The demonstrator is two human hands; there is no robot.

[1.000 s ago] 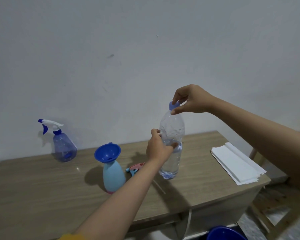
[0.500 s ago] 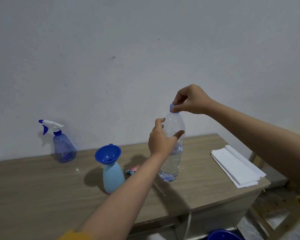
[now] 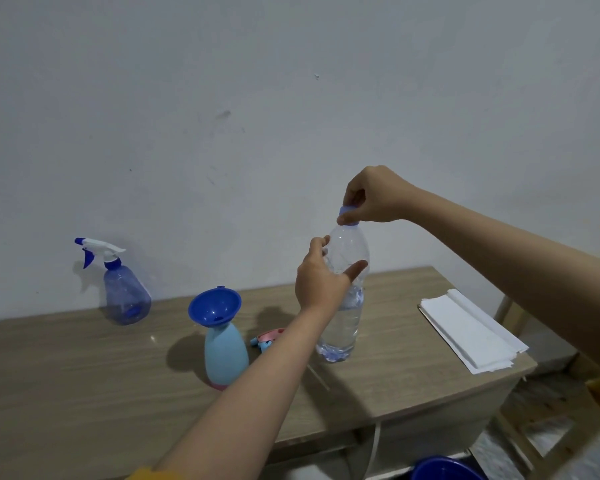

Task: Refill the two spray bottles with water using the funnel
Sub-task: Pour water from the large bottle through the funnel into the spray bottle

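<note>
I see the table [image 3: 84,368], and upright on it the water bottle [image 3: 343,306], my left hand [image 3: 321,282] wrapped round its shoulder. Left of the bottle, nearer my left hand: the funnel [image 3: 214,306] seated in the light-blue spray bottle [image 3: 226,355]. My right hand [image 3: 371,195] pinches the cap [image 3: 347,213].
</note>
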